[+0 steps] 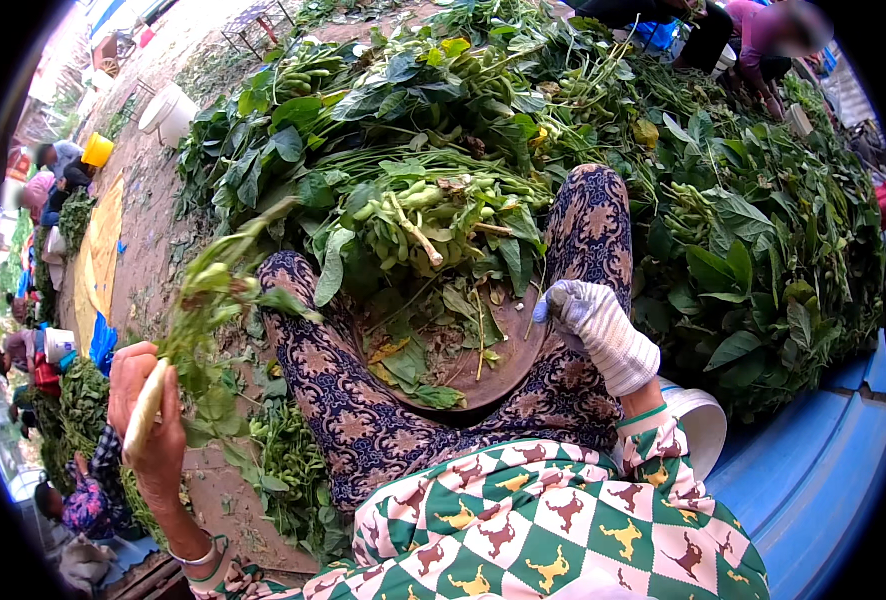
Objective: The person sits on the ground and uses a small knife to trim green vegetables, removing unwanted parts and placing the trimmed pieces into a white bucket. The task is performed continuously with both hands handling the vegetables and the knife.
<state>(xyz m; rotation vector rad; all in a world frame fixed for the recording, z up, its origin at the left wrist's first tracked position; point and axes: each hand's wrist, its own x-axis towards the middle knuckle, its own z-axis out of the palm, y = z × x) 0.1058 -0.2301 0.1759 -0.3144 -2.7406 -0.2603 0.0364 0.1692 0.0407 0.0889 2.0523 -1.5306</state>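
My left hand [169, 447], bare, is out to the left and wrapped round the thick pale stem of a leafy green bean plant [208, 330]. The plant's upper part is smeared by motion. Over my right knee is my right hand [595, 325] in a whitish glove with bluish fingertips. Its fingers are curled closed; whether anything small is in them I cannot make out. Between my legs sits a wide brown basin [525, 345] with loose leaves and stem bits in it. Just beyond, a bundle of bean plants with plump green pods [428, 215] leans over the basin's far edge.
A large heap of bean plants [733, 240] spreads ahead and right. A white bucket [701, 425] stands by my right hip, near blue ribbed sheeting [803, 470]. Another white bucket [169, 114] is far left. Stripped greens [288, 470] lie by my left leg. Other people sit left and far right.
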